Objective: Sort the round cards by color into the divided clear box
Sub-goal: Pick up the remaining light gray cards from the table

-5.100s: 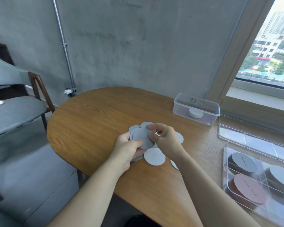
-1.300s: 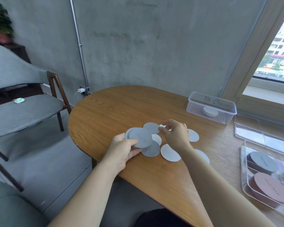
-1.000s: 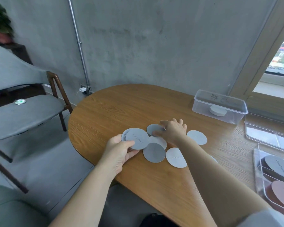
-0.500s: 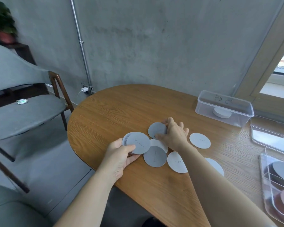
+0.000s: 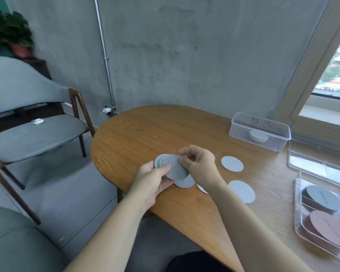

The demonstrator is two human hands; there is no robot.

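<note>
Grey chair (image 5: 33, 138), pipe (image 5: 104, 55), prob. pot plant (image 5: 10, 34)

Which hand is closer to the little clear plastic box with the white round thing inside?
Right. The right hand is left of the small clear plastic box, toward the person; the left hand, gripping the grey round cards, is even farther left.

The divided clear box (image 5: 297, 205) runs off the right edge; 1 card (image 5: 201, 188), perhaps white, hides under the right wrist (image 5: 210, 181).

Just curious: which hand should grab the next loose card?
Probably the right hand: the loose cards lie on its side, while the left hand grips the card stack, which the right pinches at the edge.
</note>
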